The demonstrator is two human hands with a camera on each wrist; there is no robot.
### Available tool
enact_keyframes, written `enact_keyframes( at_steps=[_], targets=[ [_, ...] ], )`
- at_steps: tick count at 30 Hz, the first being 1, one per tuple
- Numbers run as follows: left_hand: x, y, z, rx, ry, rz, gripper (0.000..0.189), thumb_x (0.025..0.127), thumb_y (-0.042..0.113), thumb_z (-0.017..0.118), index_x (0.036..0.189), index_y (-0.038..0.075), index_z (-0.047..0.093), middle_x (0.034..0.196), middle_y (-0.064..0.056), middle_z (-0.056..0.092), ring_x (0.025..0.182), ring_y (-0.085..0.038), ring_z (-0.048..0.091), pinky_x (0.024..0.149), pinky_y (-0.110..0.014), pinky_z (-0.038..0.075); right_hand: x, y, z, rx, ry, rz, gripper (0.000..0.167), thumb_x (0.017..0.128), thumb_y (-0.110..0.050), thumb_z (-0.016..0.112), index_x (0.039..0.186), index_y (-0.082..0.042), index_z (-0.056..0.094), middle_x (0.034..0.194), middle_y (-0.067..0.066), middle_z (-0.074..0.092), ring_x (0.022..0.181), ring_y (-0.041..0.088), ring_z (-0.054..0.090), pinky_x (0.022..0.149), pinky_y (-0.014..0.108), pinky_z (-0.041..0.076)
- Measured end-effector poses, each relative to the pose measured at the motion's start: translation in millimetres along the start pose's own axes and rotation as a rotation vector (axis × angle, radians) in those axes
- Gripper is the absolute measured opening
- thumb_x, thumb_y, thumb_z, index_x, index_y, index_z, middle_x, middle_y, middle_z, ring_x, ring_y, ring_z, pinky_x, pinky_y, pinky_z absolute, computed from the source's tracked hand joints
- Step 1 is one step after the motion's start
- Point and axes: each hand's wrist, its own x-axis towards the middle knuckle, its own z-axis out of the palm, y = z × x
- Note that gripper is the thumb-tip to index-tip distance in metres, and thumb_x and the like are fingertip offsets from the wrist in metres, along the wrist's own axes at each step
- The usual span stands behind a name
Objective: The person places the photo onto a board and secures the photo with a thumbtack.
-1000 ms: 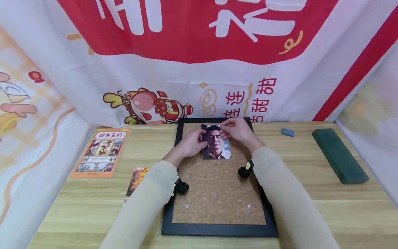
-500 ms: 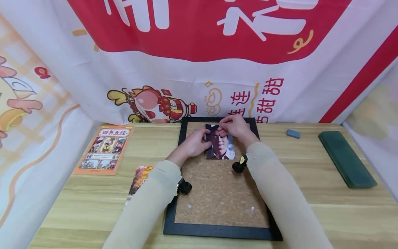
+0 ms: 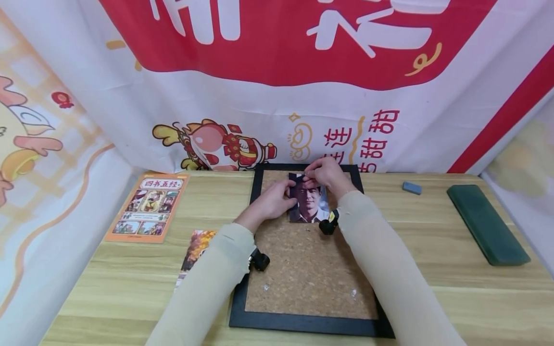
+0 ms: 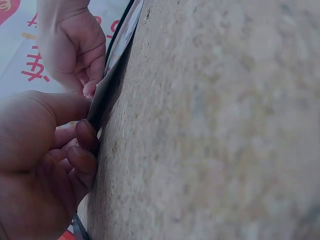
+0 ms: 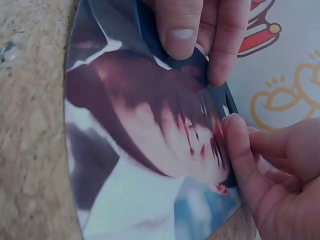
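A portrait photo (image 3: 308,206) lies at the top of a cork board (image 3: 303,269) with a black frame (image 3: 303,321). My left hand (image 3: 273,199) pinches its left edge between thumb and fingers. In the left wrist view, that edge of the photo (image 4: 106,92) is raised off the cork. My right hand (image 3: 329,174) is at the photo's top edge, thumb and forefinger pinched together on what seems a small clear push pin, mostly hidden by the fingertips. The right wrist view shows the photo (image 5: 145,130) bowed, with the right hand (image 5: 280,170) touching its top.
Small clear pins (image 3: 266,287) sit on the cork. A comic-style booklet (image 3: 147,209) and an autumn photo (image 3: 196,250), partly behind the left sleeve, lie to the left. At right are a blue eraser-like block (image 3: 412,188) and a green case (image 3: 489,226). A printed cloth (image 3: 277,115) hangs behind.
The head view has shifted slightly, so the board appears farther right. My right hand has moved a little left along the photo's top edge. The left hand keeps its pinch.
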Motion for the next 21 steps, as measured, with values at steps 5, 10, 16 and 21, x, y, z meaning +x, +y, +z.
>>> enact_keyframes(
  at_steps=[5,10,16,21],
  targets=[
    [-4.3,8.8,-8.6,-0.025,-0.029,-0.009,0.055,0.103,0.023,0.071,0.152,0.003,0.055,0.106,-0.006,0.063,0.097,-0.020,0.059,0.088,-0.035,0.049,-0.5,-6.0,4.1,0.003,0.032,0.038,0.022,0.107,0.004,0.056,0.124,0.013,0.067,0.084,0.011,0.072,0.060,0.014,0.072,0.066,0.030,0.065],
    [-5.7,8.8,-13.5,-0.002,-0.028,-0.021,0.055,0.103,0.023,0.071,0.151,0.003,0.055,0.106,-0.007,0.062,0.095,-0.022,0.058,0.085,-0.036,0.048,-1.0,-12.9,11.9,0.015,0.056,0.044,0.020,0.104,0.007,0.058,0.121,0.014,0.067,0.076,0.010,0.070,0.054,0.014,0.069,0.061,0.029,0.064],
    [4.0,-4.9,-3.0,-0.003,-0.040,-0.033,0.055,0.104,0.026,0.072,0.154,0.009,0.055,0.109,-0.005,0.062,0.100,-0.022,0.059,0.089,-0.037,0.048,-2.1,-15.4,11.1,-0.066,0.053,0.077,0.019,0.103,0.007,0.059,0.118,0.011,0.069,0.075,0.008,0.069,0.053,0.014,0.068,0.059,0.028,0.062],
    [-4.2,9.0,-7.7,-0.012,-0.049,-0.034,0.054,0.105,0.024,0.071,0.153,0.007,0.055,0.110,-0.007,0.063,0.101,-0.023,0.060,0.092,-0.038,0.049,-0.7,-12.9,7.2,-0.159,0.063,0.080,0.018,0.104,0.002,0.060,0.116,0.008,0.072,0.078,0.006,0.071,0.057,0.012,0.068,0.060,0.026,0.060]
  ],
)
